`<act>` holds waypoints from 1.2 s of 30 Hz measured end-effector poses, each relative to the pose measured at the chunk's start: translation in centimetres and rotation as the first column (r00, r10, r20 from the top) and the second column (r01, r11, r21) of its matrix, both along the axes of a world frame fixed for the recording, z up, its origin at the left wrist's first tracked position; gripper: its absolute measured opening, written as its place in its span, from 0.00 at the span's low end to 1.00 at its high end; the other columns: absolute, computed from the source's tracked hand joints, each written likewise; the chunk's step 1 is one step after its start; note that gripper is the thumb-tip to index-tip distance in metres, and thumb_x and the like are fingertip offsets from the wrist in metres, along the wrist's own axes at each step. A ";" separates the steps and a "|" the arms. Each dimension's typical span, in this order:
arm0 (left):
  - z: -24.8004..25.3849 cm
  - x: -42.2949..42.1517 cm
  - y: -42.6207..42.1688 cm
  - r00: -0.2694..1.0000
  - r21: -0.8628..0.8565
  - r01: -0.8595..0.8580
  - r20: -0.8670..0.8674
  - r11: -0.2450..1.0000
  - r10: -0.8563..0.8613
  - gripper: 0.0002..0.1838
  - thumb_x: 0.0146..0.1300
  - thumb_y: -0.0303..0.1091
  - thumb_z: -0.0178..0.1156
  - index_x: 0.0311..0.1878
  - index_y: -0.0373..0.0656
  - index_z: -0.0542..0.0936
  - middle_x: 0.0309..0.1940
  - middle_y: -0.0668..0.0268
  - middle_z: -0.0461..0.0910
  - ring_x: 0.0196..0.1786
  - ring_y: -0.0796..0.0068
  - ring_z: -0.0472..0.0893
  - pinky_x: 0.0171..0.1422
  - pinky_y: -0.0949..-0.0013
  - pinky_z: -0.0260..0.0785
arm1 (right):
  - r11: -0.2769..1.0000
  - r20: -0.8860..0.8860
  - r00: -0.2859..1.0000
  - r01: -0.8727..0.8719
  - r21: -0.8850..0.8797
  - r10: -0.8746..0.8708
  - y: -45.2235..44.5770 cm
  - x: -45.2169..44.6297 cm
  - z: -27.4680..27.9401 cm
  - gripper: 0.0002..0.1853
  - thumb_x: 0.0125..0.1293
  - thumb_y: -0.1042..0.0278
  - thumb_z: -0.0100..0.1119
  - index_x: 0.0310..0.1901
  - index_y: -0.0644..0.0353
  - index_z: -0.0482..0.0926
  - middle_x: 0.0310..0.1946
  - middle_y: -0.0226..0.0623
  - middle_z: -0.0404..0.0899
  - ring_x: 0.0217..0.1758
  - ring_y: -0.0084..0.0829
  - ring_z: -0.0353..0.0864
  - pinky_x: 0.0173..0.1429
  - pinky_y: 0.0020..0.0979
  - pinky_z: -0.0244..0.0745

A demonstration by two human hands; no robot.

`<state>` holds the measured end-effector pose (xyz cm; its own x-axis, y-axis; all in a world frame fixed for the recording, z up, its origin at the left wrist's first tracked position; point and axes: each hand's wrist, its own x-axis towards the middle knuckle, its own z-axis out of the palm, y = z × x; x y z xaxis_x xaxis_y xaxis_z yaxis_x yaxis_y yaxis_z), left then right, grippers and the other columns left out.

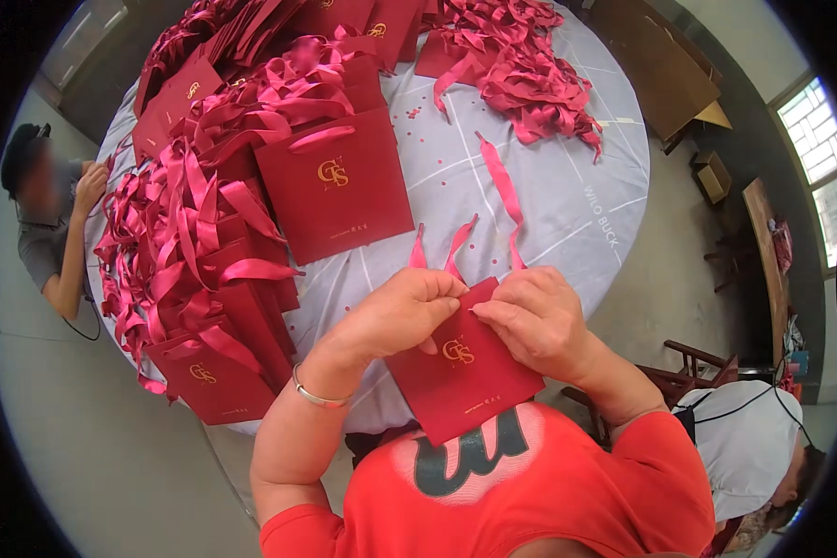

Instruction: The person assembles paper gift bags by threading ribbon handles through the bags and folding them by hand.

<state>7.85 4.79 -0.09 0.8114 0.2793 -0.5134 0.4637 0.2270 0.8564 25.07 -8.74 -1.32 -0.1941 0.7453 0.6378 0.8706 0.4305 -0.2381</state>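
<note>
A small red paper gift bag (465,372) with a gold logo is held tilted against the front of my red shirt, at the table edge. My left hand (395,312), with a bangle at the wrist, pinches the bag's upper left edge. Closed at the upper right edge is my right hand (539,321), its fingertips together close to my left thumb. A pink ribbon (500,181) runs across the cloth to my right hand and seems pinched there, though the fingers hide its end. Two short ribbon ends (458,244) stick up beyond my left hand.
A larger red bag (337,186) stands ahead, beside rows of ribbon-handled bags (219,372) on the left. Loose ribbons (539,79) lie heaped at the back of the round cloth-covered table (567,223). One person (51,214) is at left, another (749,446) at right.
</note>
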 end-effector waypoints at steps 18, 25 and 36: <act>-2.0 0.1 -1.1 0.982 0.426 -0.113 0.187 0.898 0.035 0.12 0.63 0.26 0.53 0.42 0.30 0.83 0.30 0.44 0.82 0.35 0.56 0.85 0.42 0.59 0.76 | 0.976 0.517 0.853 0.047 -0.214 0.073 1.4 -3.0 2.6 0.09 0.46 0.70 0.58 0.29 0.65 0.77 0.28 0.41 0.72 0.36 0.39 0.74 0.43 0.37 0.69; -1.4 0.0 -1.2 0.994 0.425 -0.075 0.107 0.902 0.032 0.10 0.69 0.25 0.51 0.44 0.33 0.81 0.25 0.67 0.79 0.24 0.81 0.77 0.28 0.73 0.72 | 0.957 0.259 0.961 -0.015 -0.290 0.094 2.1 -1.6 2.0 0.05 0.48 0.72 0.58 0.29 0.60 0.77 0.26 0.37 0.73 0.33 0.38 0.74 0.39 0.38 0.68; -1.3 -0.2 -1.9 0.980 0.473 -0.091 0.200 0.876 -0.006 0.09 0.65 0.25 0.53 0.44 0.33 0.80 0.25 0.65 0.80 0.28 0.78 0.78 0.31 0.69 0.72 | 0.718 -0.421 0.899 -0.215 -0.662 -0.119 4.0 1.5 2.5 0.11 0.48 0.75 0.76 0.26 0.60 0.78 0.30 0.29 0.77 0.36 0.26 0.75 0.39 0.27 0.70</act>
